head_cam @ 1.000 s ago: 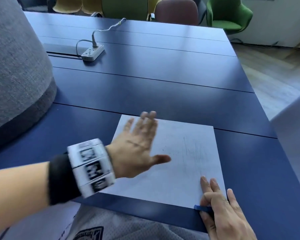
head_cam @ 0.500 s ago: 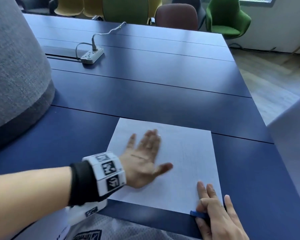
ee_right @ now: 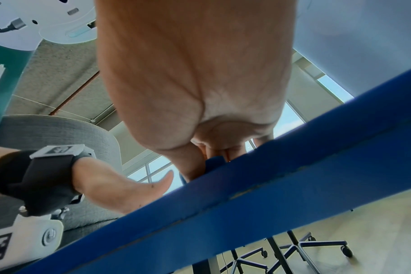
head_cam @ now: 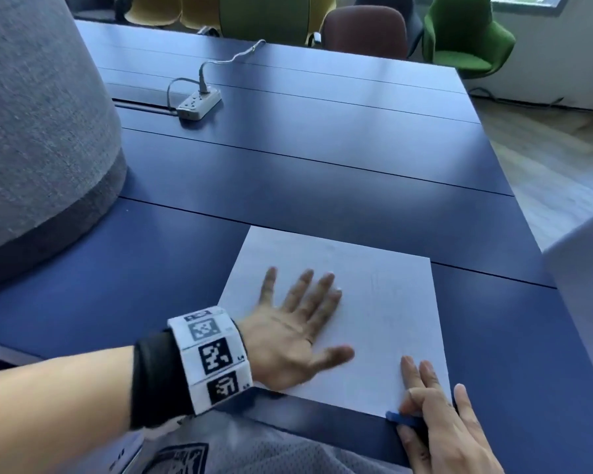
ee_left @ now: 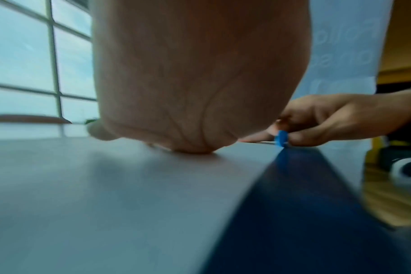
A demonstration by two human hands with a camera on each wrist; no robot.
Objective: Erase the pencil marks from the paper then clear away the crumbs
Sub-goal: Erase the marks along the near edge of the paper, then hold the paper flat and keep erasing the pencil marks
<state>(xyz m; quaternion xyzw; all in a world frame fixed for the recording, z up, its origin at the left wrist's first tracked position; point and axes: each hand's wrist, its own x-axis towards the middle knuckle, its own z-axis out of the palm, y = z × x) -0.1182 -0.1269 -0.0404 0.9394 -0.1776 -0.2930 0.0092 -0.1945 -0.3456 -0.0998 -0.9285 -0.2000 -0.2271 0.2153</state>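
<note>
A white sheet of paper (head_cam: 384, 302) lies on the dark blue table (head_cam: 322, 172) near its front edge, with only faint grey pencil traces on its right half. My left hand (head_cam: 298, 330) lies flat on the sheet's left half, fingers spread and straight. My right hand (head_cam: 435, 415) rests at the sheet's near right corner. Two of its fingers are stretched out on the paper, and its thumb pinches a small blue eraser (head_cam: 403, 419) against them. The left wrist view shows that eraser (ee_left: 281, 139) touching the paper's edge. No crumbs can be made out.
A white power strip (head_cam: 199, 104) with its cable sits far back on the left. A big grey fabric-covered round body (head_cam: 38, 131) stands at the left. Green, maroon and yellow chairs (head_cam: 463, 39) line the far side. Something pale (head_cam: 582, 268) rises at the right edge.
My left hand has slid a little toward me and to the right over the paper and now lies flat on it. The right hand has stayed at the corner with the eraser.
</note>
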